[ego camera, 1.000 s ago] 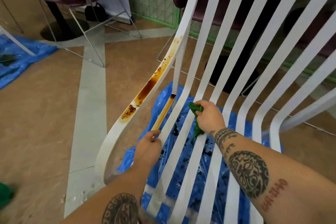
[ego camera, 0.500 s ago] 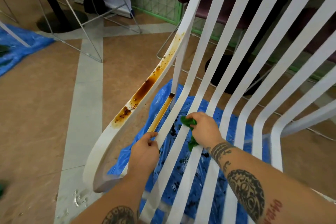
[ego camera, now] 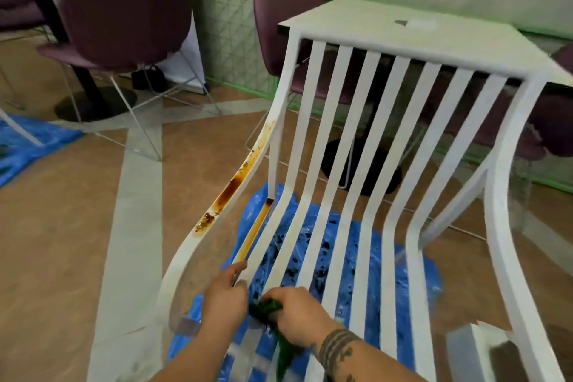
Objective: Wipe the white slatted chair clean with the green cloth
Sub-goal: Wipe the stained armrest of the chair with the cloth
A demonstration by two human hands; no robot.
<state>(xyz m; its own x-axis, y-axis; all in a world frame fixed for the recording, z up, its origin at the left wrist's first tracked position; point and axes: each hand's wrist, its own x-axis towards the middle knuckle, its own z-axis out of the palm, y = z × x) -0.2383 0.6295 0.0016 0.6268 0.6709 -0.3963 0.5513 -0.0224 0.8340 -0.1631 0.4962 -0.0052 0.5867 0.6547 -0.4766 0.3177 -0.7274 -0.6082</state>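
The white slatted chair (ego camera: 359, 139) fills the middle of the view. Its left armrest carries a long brown stain (ego camera: 231, 189), and a brown streak runs along the leftmost seat slat (ego camera: 252, 234). My right hand (ego camera: 297, 313) grips the bunched green cloth (ego camera: 266, 310) against the front part of a seat slat, with a tail of cloth hanging below. My left hand (ego camera: 224, 295) holds the leftmost slat just beside it, thumb and fingers curled round the slat's edge.
A blue plastic sheet (ego camera: 347, 257) with dark spatters lies under the chair on the brown floor. Purple chairs (ego camera: 124, 3) and a white table (ego camera: 418, 37) stand behind. Another blue sheet (ego camera: 28, 143) lies at far left. A white block (ego camera: 477, 347) sits low right.
My right hand has drawn the green cloth down the slat toward me, ending beside my left hand. The view has tilted up, showing the chair's whole back.
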